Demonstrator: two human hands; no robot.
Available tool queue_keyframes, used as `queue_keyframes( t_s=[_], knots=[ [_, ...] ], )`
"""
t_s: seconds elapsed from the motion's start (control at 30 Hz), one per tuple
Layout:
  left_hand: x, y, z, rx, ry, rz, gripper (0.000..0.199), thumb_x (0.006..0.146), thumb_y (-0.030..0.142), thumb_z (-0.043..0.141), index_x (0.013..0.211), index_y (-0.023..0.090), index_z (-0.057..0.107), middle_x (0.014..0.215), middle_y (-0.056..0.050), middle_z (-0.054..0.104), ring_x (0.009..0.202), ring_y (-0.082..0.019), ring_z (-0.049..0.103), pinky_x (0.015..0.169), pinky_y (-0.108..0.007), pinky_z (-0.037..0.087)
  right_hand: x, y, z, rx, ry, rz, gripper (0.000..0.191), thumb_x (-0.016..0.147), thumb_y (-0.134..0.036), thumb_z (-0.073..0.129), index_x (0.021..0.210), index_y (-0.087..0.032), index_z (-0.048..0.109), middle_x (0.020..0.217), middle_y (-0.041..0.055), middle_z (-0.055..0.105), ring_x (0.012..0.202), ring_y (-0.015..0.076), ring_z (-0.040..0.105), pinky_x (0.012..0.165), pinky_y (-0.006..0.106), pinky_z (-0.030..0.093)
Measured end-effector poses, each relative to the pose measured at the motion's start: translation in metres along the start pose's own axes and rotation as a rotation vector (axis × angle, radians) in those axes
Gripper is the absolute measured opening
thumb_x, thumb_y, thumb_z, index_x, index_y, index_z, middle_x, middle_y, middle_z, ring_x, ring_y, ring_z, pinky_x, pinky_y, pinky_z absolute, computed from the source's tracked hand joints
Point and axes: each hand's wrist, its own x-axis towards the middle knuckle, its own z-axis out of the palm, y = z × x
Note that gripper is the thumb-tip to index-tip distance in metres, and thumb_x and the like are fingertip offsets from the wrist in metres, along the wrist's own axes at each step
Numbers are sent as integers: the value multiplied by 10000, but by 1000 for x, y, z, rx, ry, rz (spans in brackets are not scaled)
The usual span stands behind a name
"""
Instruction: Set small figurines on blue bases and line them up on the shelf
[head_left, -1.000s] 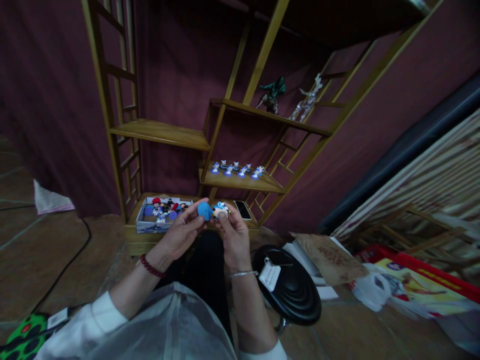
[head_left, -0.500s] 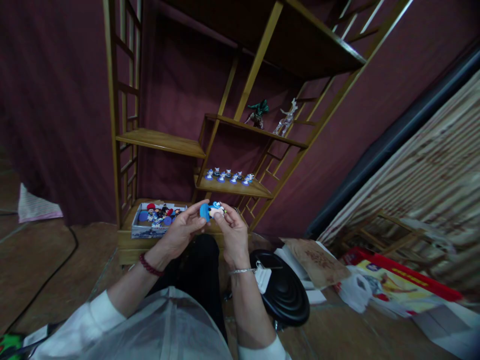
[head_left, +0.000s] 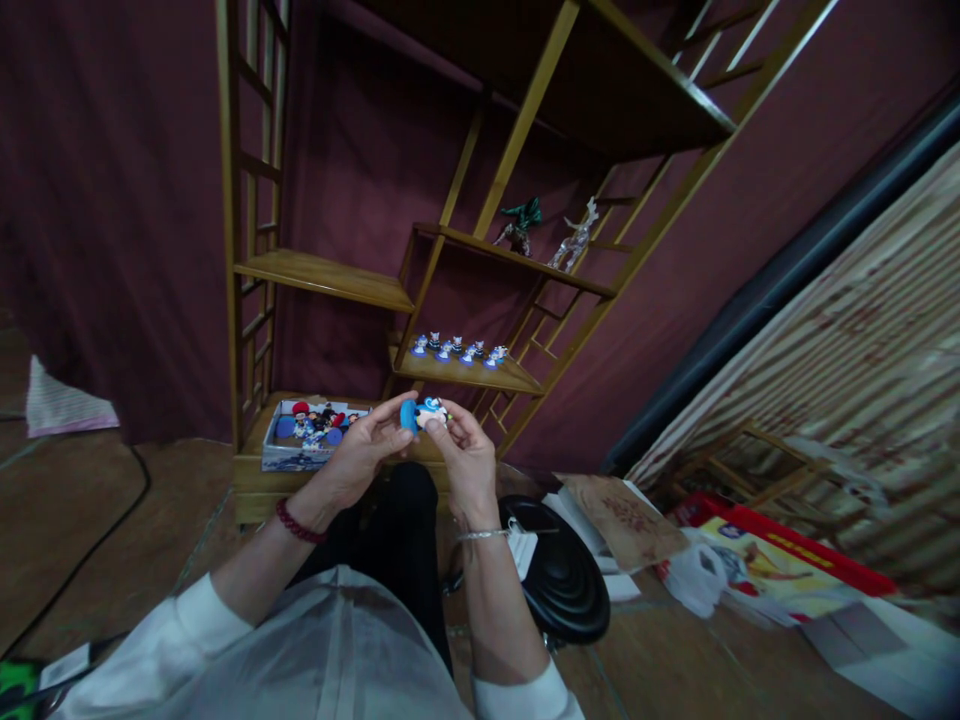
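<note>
A small figurine [head_left: 429, 411] with a blue round base lies sideways between my two hands, in front of the shelf unit. My left hand [head_left: 369, 448] pinches the blue base at its left end. At the other end, the fingers of my right hand [head_left: 466, 462] are closed on the figurine's body. To the left, an open box [head_left: 289, 460] holds several figurines with red, black and blue parts. Several small figurines [head_left: 468, 354] stand in rows on the low shelf [head_left: 480, 375] beyond my hands.
A green figure [head_left: 519, 225] and a clear deer-like figure [head_left: 576, 238] stand on the shelf above. A black round stool [head_left: 570, 575] is right of my knee. Cardboard [head_left: 626, 520], a plastic bag [head_left: 694, 575] and a red-yellow box [head_left: 787, 560] lie on the floor at right.
The camera view has shifted slightly. Both hands keep hold of the figurine, which seems turned a little between the fingers.
</note>
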Motion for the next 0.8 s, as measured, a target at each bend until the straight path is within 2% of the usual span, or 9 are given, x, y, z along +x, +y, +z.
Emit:
queue_keyframes(
  t_s=[0.5, 0.67, 0.8],
  knots=[
    [12, 7, -9, 171, -4, -24, 631, 642, 280, 716, 1234, 209, 508, 929, -36, 653, 765, -114, 546, 698, -223, 389, 10, 1, 2, -64, -20, -14, 283, 653, -269, 696, 918, -195, 628, 873, 15, 690, 793, 149, 630, 753, 281, 494],
    [17, 5, -10, 193, -17, -43, 616, 665, 274, 701, 1243, 228, 494, 877, -11, 649, 745, -100, 537, 690, -212, 378, 16, 3, 0, -70, -22, -21, 279, 656, -280, 691, 913, -193, 628, 855, 17, 692, 776, 153, 630, 732, 286, 493],
    [22, 2, -16, 218, -21, -44, 591, 690, 265, 682, 1248, 241, 488, 752, 20, 616, 735, -99, 523, 683, -209, 373, 21, 7, 0, -47, -41, 17, 281, 658, -282, 691, 917, -195, 623, 854, 16, 691, 773, 149, 628, 739, 285, 487]
  ],
)
